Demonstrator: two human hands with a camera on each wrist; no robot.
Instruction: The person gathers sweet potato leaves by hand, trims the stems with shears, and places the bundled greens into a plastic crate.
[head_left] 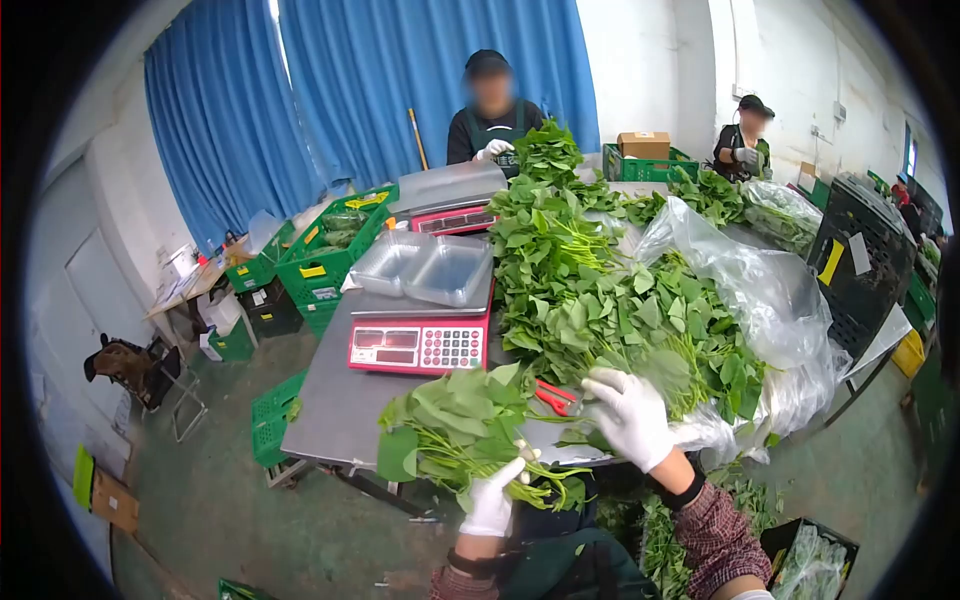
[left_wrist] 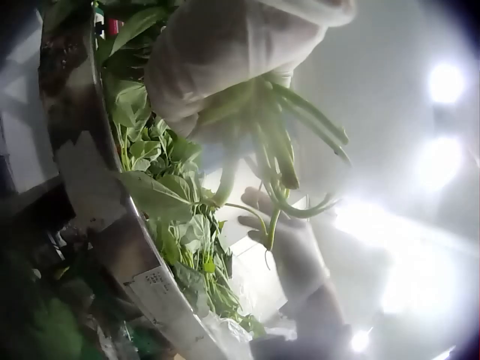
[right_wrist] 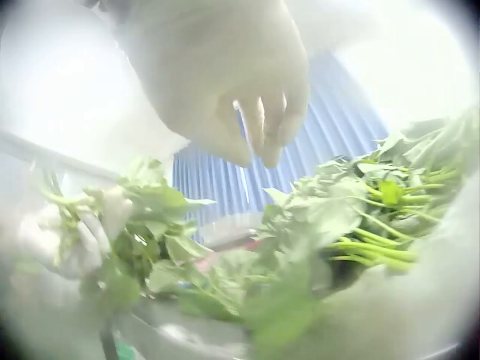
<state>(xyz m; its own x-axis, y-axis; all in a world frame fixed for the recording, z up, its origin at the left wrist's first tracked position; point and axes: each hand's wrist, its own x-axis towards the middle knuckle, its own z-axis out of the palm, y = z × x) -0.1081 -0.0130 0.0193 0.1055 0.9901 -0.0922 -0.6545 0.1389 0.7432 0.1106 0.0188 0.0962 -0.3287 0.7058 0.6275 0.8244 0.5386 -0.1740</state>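
Observation:
My gloved left hand (head_left: 490, 503) grips a bunch of leafy green stems (head_left: 450, 415) at the table's near edge. In the left wrist view, the cut stem ends (left_wrist: 281, 154) poke out below the curled fingers. My gloved right hand (head_left: 635, 418) is over the near side of a large heap of the same greens (head_left: 600, 300). Nothing shows between its loosely bent fingers (right_wrist: 259, 124) in the right wrist view. A red-handled tool (head_left: 555, 398) lies on the table between the two hands, partly covered by leaves.
A red scale (head_left: 415, 345) carrying clear plastic trays (head_left: 425, 268) stands beyond the bunch. Clear plastic sheeting (head_left: 745, 270) lies right of the heap. Green crates (head_left: 320, 268) stand at the left. One person (head_left: 490, 120) works across the table, another (head_left: 742, 140) farther right.

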